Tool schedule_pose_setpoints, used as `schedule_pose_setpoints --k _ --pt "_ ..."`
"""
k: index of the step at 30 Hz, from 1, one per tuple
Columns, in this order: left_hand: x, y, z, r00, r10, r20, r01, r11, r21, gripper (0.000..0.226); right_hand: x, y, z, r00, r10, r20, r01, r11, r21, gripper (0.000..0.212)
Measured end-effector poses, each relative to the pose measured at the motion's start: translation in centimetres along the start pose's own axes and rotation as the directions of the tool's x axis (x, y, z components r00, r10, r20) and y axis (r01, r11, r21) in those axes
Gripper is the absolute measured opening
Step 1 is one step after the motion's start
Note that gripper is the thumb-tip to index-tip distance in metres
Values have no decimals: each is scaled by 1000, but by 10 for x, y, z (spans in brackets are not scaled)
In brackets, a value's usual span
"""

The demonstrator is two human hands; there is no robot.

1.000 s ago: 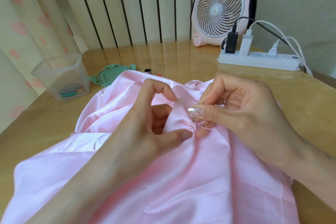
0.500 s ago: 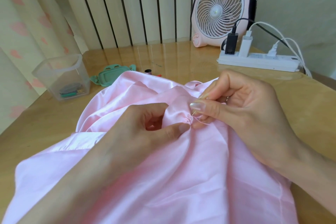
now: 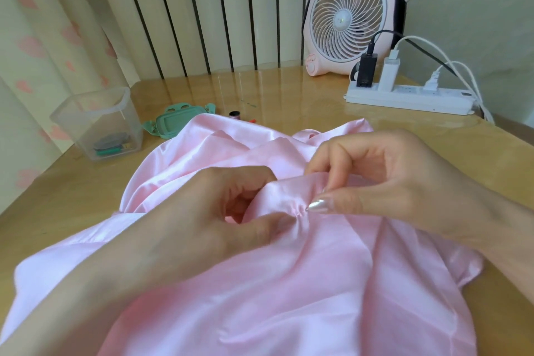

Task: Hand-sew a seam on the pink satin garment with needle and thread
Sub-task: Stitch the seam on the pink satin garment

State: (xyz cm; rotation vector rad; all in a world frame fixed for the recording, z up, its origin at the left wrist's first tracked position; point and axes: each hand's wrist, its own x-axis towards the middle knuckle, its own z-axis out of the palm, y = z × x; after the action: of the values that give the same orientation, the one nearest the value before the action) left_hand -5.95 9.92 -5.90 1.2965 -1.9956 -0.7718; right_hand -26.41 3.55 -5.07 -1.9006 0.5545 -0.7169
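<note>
The pink satin garment [image 3: 289, 283] is lying spread over the near half of the wooden table [image 3: 289, 95], bunching up into a raised fold at its middle, and both hands are meeting at that fold.

The left hand [image 3: 225, 211] is reaching in from the lower left, forearm lying across the cloth. Its fingers are curling under the fold while the thumb [image 3: 268, 228] is pressing along the top, so the satin is being pinched between them.

The right hand [image 3: 390, 179] is coming in from the right with the wrist lifted off the cloth. Its thumb [image 3: 320, 205], with a shiny nail, is pointing left and nearly touching the left thumb tip, right where the satin is puckering into small gathers. The right fingers are bending down over the crest of the fold and gripping it against the thumb. I cannot make out a needle or thread between the fingertips.

Behind the garment, a clear plastic container [image 3: 98, 121], a green lid [image 3: 173, 121] and a small spool [image 3: 233, 114] are sitting to the left. A pink fan [image 3: 346, 17] and a white power strip [image 3: 410, 98] are standing at the far right.
</note>
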Motion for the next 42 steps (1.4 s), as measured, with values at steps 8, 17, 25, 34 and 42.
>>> schedule_pose_setpoints --k 8,17,25,34,42 --pt "2 2 -5 993 -49 -111 28 984 -178 31 0 -4 8 984 76 -161 -49 985 164 11" --pt "5 2 -8 996 -45 -74 15 934 -358 8 -2 -8 12 967 72 -243 -16 974 227 14" --pt "2 2 -11 995 -70 -71 37 923 -384 3 -1 -11 13 968 78 -238 -5 956 292 17" --pt "3 4 -11 997 -65 -42 45 925 -378 4 -2 -15 10 981 101 -165 -49 956 291 27" --pt "2 1 -10 996 -84 -13 76 950 -302 14 -2 -14 8 988 90 -127 -70 985 155 25"
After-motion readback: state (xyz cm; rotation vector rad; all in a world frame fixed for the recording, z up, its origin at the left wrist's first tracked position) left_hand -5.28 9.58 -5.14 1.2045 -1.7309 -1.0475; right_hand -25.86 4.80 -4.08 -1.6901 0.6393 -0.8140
